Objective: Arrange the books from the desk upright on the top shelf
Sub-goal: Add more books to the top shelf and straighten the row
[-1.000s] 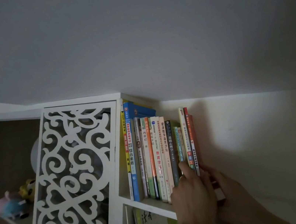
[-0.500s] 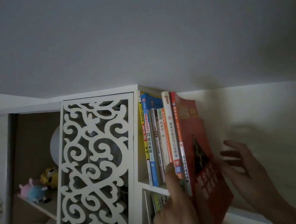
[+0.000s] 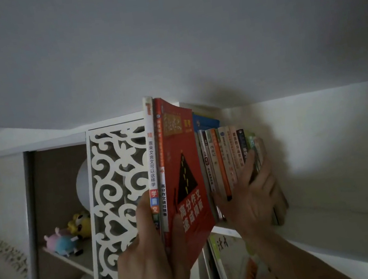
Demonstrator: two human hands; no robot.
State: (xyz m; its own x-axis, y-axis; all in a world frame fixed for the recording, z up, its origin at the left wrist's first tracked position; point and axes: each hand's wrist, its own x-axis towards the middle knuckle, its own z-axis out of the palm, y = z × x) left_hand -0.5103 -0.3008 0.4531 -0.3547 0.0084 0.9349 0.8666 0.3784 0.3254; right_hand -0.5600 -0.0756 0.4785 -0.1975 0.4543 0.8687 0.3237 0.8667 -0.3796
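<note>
Books for the top shelf are appearing in two groups. Two of them, a red-covered book (image 3: 184, 170) and a white-spined book (image 3: 152, 163) pressed against its left face, are being gripped together near their lower ends by the left hand (image 3: 154, 260), thumb lying on the white spine and fingers curling round the red cover; the pair is being held in the air, clear of the board, in front of the carved white side panel (image 3: 120, 197). Their long axes are running nearly vertical, tops leaning slightly toward the viewer's right, spines facing outward and titles reading top to bottom, an orientation that is presumably sparing any turning before insertion. The row of shelved books (image 3: 229, 156) is standing upright at the left end of the top shelf (image 3: 311, 220), just beside the panel's upright, spines forward. The right hand (image 3: 253, 191) is lying against this row with fingers largely straight, fingertips over the rightmost spines and nothing enclosed; it is probably bracing the row against toppling or opening a gap for the held pair. Soft toys (image 3: 68, 235) are resting on a lower board left of the panel.
</note>
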